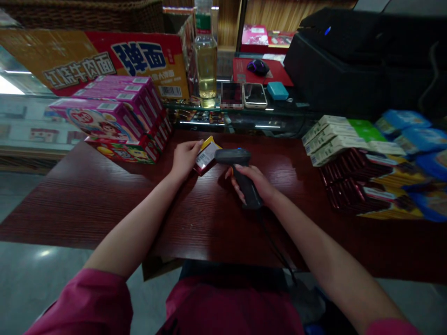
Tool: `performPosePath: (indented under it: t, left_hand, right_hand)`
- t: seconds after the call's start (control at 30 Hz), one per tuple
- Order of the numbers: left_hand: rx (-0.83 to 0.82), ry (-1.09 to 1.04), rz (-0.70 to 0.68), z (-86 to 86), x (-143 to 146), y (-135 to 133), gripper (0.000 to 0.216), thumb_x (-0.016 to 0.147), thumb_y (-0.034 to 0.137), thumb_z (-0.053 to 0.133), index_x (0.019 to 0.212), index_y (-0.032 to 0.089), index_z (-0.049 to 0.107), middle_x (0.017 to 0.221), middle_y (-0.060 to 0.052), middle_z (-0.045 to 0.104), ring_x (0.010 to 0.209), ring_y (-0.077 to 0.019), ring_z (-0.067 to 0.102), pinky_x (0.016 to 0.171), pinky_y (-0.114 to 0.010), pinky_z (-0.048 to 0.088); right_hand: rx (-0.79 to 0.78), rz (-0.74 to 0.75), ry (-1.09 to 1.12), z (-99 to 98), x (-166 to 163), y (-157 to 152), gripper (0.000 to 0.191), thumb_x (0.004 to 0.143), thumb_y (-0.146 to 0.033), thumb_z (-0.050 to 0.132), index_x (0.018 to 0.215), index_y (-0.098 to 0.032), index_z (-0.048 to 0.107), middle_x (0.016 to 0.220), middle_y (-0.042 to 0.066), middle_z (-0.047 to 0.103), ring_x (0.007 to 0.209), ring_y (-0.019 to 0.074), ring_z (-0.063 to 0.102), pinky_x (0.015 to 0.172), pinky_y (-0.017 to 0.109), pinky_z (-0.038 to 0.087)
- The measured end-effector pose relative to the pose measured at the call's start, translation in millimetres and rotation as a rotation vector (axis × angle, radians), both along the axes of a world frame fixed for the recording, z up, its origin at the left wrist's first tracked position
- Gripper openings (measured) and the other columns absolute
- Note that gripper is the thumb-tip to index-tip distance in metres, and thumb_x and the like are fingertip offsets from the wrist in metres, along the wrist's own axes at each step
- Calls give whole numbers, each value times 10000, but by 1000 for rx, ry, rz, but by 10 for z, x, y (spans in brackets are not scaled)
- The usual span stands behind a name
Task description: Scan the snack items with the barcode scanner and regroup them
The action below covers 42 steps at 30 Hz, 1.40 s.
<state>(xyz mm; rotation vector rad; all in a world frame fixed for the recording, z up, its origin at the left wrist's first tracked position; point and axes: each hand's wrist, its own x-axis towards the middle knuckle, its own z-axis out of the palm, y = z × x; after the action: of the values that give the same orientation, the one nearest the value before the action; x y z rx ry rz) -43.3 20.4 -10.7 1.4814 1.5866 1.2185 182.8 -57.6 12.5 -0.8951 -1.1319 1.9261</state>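
Head view: the right hand (256, 180) wraps its grip round the handle of a black scanner (247, 186), fingers curled in. The left hand (185, 159) has its grip nearly closed, pinching the left edge of a small packet (207, 157) over the counter (206, 223), just beside the scanner's head.

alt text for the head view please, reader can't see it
A person's right hand points a dark handheld scanner at a small packet held by the left hand on a brown counter, with stacked boxes at left, packaged goods at right.
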Motion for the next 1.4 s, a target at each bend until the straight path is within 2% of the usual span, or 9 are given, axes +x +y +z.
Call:
performPosePath:
  t: [0.1,0.23,0.37,0.53,0.83,1.0,1.1,1.27,1.4]
  left_hand:
    - [-77,-177,-28,13,30,-2,342,950,415,599,947,144,808,839,-47,782,716,-175,676,597,-232,471]
    - [-188,-314,-110,119,45,-46,352,951,413,601,1045,139,801,834,-58,783,653,-155,658,576,-230,471]
    - [-220,-324,-167,176,30,-90,398,859,349,729,1204,156,770,982,-77,808,746,-179,710,690,-271,541]
    - [-200,-370,-191,171,30,-101,482,818,296,736,1269,127,740,1044,-109,810,806,-202,737,743,-300,583]
    - [-150,-338,-257,191,27,-116,656,753,451,800,1317,128,711,1123,-128,795,875,-245,750,761,-339,610]
    - [120,-114,-257,209,166,-275,668,856,548,714,1407,178,640,1210,-113,773,1045,-284,751,920,-401,609]
    - [382,137,-241,211,408,-414,480,946,463,639,1376,250,654,1252,-65,764,1106,-254,748,967,-361,595]
    - [858,487,-454,315,1195,-751,367,1003,274,579,1358,263,668,1233,-49,777,956,-197,789,864,-272,617]
    - [1172,529,-677,457,2032,-1018,479,1013,130,498,1485,196,555,1379,-85,696,1218,-206,709,1036,-315,581]
  right_hand:
    - [-6,-16,-20,18,-47,-34,415,838,-554,715,923,-153,652,554,-34,590,339,110,502,288,220,428]
    - [15,-40,-28,47,-71,-58,411,832,-555,717,902,-156,651,559,-33,595,345,107,513,290,208,430]
    - [17,-73,-34,58,-77,-59,379,856,-537,690,888,-163,640,553,-31,595,341,106,508,292,208,428]
    - [5,-92,-44,42,-66,-46,376,854,-546,681,855,-177,610,539,-37,585,332,109,498,288,216,422]
    - [44,-125,23,11,-6,-36,420,851,-584,678,898,-171,619,553,-44,593,342,115,511,307,229,440]
    - [68,-228,86,5,334,-327,439,826,-595,697,943,-176,633,574,-52,591,368,115,521,325,231,455]
    - [107,-355,138,-40,701,-674,441,826,-573,713,987,-168,647,615,-44,607,400,105,534,345,219,461]
    - [291,-743,217,-178,1271,-1323,421,839,-553,712,1001,-169,651,613,-39,594,397,103,510,336,217,446]
    - [386,-1109,275,-237,1542,-1625,374,837,-522,705,999,-192,638,609,-47,592,406,101,503,347,206,428]
